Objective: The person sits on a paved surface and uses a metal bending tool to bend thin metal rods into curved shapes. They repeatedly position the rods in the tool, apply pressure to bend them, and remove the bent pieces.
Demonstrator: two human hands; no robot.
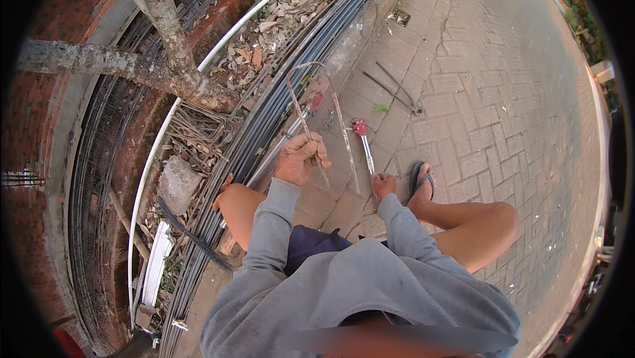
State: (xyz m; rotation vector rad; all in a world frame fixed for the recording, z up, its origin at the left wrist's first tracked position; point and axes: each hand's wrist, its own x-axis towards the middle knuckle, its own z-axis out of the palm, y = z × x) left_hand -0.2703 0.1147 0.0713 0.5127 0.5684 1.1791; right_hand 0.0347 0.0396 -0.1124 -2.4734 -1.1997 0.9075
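Note:
My left hand (301, 159) is closed around one leg of a thin, rusty metal rod (340, 116) bent into a narrow U. The bend points away from me and the other leg hangs free to the right. In my right hand (383, 184), low over the paving, is the silver shaft of a red-headed tool (360, 128); its exact kind is not clear. Just beyond my left hand, a second silver shaft with a red end (314, 102) lies by the bundled rods. Dark-handled pincers (415, 109) lie spread on the bricks farther right.
A long bundle of dark metal rods (264, 120) runs along the kerb at my left. Behind it are dry leaves (264, 34), a white pipe (153, 159), a grey stone (178, 184) and a forked tree trunk (175, 73). Brick paving (489, 126) stretches to the right.

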